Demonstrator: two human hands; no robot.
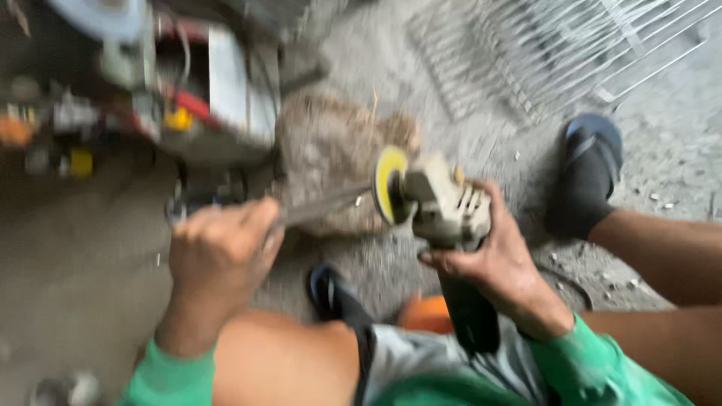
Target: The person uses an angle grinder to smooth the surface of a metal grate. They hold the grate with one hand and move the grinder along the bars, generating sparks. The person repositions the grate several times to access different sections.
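- The left hand (222,252) is shut tight around a flat metal bar (323,204).
- The bar points right, tip at the yellow disc (389,194).
- The right hand (496,259) wraps the grinder (444,207) above the floor (75,286).

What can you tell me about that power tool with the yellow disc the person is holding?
The handheld angle grinder with a pale grey-beige metal head and black body is gripped from above by the right hand, its black handle running back toward the person's lap. Its round yellow-faced disc stands on edge, facing left, and meets the tip of a thin grey metal bar that the left hand holds out. Vent slots show on the head. The picture is blurred, so finer details cannot be made out.
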